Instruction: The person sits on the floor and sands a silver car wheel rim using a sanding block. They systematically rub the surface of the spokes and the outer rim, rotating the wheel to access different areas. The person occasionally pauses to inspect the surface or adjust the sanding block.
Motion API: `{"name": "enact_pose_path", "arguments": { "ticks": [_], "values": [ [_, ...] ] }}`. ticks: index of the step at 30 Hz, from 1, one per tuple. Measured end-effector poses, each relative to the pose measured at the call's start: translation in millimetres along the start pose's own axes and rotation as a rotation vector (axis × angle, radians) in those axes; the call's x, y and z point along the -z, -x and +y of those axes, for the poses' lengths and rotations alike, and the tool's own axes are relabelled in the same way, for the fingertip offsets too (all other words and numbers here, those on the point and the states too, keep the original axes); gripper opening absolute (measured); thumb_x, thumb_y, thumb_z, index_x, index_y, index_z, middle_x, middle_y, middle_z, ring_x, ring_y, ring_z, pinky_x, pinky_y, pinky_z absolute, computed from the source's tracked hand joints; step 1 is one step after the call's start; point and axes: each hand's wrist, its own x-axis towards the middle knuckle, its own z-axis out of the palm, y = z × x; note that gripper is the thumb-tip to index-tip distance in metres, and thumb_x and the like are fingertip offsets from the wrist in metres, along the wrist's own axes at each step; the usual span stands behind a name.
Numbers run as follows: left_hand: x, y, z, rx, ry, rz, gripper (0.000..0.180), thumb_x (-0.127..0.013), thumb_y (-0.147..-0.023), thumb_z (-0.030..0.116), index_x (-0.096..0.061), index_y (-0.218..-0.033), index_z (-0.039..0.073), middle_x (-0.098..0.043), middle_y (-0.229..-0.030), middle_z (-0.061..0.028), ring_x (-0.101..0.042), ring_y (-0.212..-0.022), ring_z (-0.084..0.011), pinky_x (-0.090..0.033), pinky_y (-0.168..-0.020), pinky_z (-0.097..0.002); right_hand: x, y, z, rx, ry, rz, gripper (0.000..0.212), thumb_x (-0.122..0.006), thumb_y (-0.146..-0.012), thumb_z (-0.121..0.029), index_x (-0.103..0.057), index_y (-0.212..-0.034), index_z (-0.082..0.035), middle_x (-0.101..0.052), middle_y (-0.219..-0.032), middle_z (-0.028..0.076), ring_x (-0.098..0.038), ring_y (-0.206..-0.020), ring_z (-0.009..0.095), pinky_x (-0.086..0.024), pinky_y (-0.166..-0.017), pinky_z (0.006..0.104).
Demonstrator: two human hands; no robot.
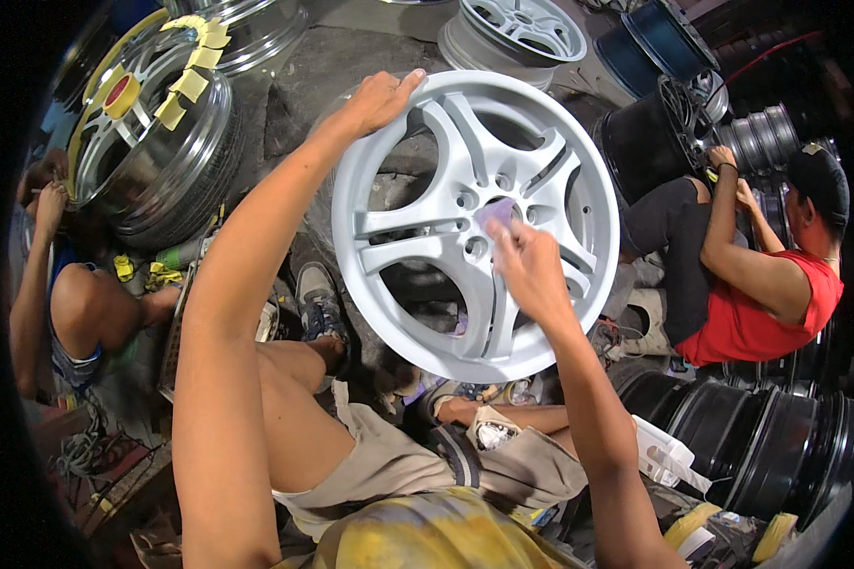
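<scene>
In front of me stands a light grey multi-spoke car wheel rim, its face turned up toward me. My left hand grips the rim's upper left edge, fingers wrapped over the lip. Near the hub, my right hand presses a small purple sanding sheet against the centre of the spokes; the fingers are slightly blurred. The sheet partly covers the hub hole.
At the left, a polished rim bears yellow tape pieces, beside one person's arm and knee. A person in a red top works at a black rim on the right. Another grey rim lies beyond mine; black rims lie lower right.
</scene>
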Motion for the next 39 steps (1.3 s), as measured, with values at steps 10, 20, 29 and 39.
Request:
{"name": "enact_pose_path", "arguments": {
  "ticks": [10,20,29,39],
  "values": [
    [5,-2,-1,-0.033,-0.037,0.009,0.083,-0.041,-0.101,0.065,-0.072,-0.083,-0.011,-0.066,-0.071,-0.0244,-0.064,-0.071,-0.0299,-0.051,-0.072,-0.0473,-13,-63,-25,-0.046,-0.251,0.124,0.039,-0.057,-0.099,-0.024,-0.069,-0.082,0.008,-0.066,-0.063,0.024,-0.069,-0.069,0.042,-0.053,-0.075,0.0506],
    [0,0,-1,-0.019,-0.034,0.023,0.082,-0.043,-0.101,0.063,-0.071,-0.086,-0.012,-0.066,-0.073,-0.0248,-0.063,-0.071,-0.0308,-0.051,-0.074,-0.0476,-31,-65,4,0.052,-0.021,0.128,0.038,-0.056,-0.102,-0.026,-0.073,-0.086,0.003,-0.066,-0.064,0.018,-0.066,-0.061,0.031,-0.051,-0.065,0.0446],
    [4,2,-1,-0.016,-0.038,-0.01,0.081,-0.042,-0.102,0.063,-0.07,-0.085,-0.011,-0.065,-0.071,-0.0234,-0.062,-0.069,-0.0305,-0.05,-0.073,-0.0471,-25,-73,-9,0.08,-0.121,-0.012,0.036,-0.058,-0.102,-0.027,-0.071,-0.096,0.005,-0.07,-0.07,0.02,-0.07,-0.065,0.029,-0.053,-0.062,0.0414],
    [4,0,0,-0.006,-0.028,-0.033,0.083,-0.039,-0.102,0.064,-0.071,-0.085,-0.011,-0.066,-0.072,-0.0237,-0.065,-0.07,-0.0302,-0.051,-0.073,-0.0455,20,-74,30,0.101,0.218,0.156,0.036,-0.055,-0.102,-0.026,-0.071,-0.085,0.002,-0.068,-0.064,0.019,-0.071,-0.07,0.04,-0.054,-0.076,0.0492]
  ]
}}
